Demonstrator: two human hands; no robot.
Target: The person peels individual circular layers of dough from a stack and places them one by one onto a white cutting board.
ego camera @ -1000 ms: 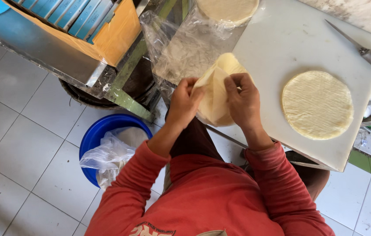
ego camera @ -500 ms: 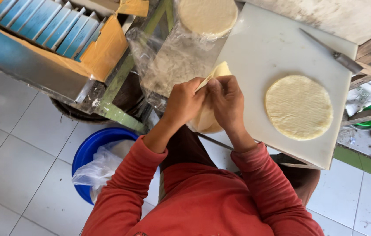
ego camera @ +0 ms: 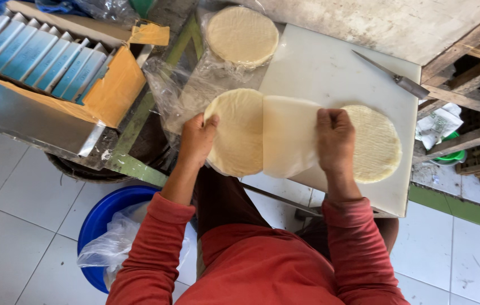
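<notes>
Gripping a round flatbread [ego camera: 239, 133] at the board's [ego camera: 330, 73] left edge, the left hand [ego camera: 197, 138] faces the right hand [ego camera: 335, 133], which pinches a thin sheet [ego camera: 288, 135] stretched sideways between them, beside another flatbread [ego camera: 376, 144].

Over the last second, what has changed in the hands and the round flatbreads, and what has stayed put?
The left hand and right hand have moved apart, peeling a thin sheet off the flatbread, which the left hand holds. Unchanged: the flatbread on the board, the knife and the bagged stack.
</notes>
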